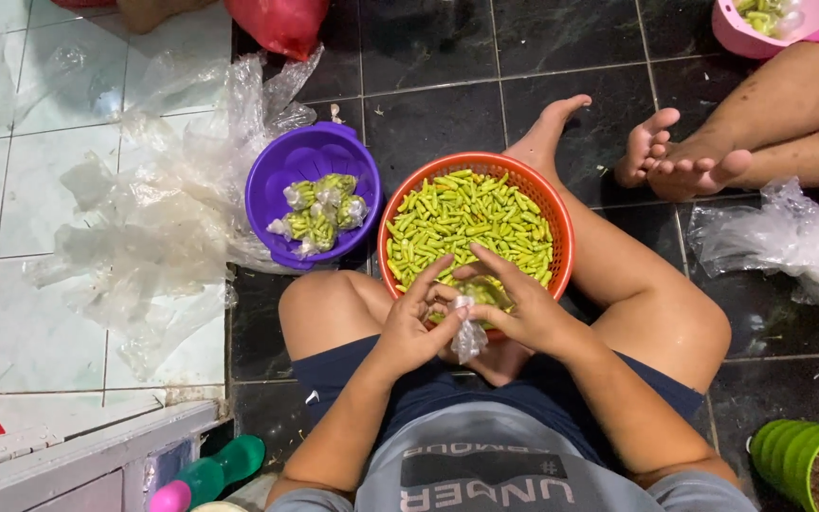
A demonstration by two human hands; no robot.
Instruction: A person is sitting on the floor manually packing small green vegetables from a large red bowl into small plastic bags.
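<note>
Seated cross-legged on the dark tiled floor, with an orange basket of green chilies wedged between the knees and taken here as the landmark. Just left of the basket, nearly touching its rim, a purple bowl holding small filled plastic packets. Further left of the bowl, a loose heap of clear plastic bags spread over pale tiles. Above the basket, open dark floor; to its upper right, another person's bare feet close by, a pink bowl beyond them, and more crumpled plastic at right. Little free room at the basket's near rim, crowded by both hands. Left hand curled, fingers pinching a small clear plastic bag at the near rim of the basket. Right hand half closed on the same bag from the other side, fingers spread over the chilies.
</note>
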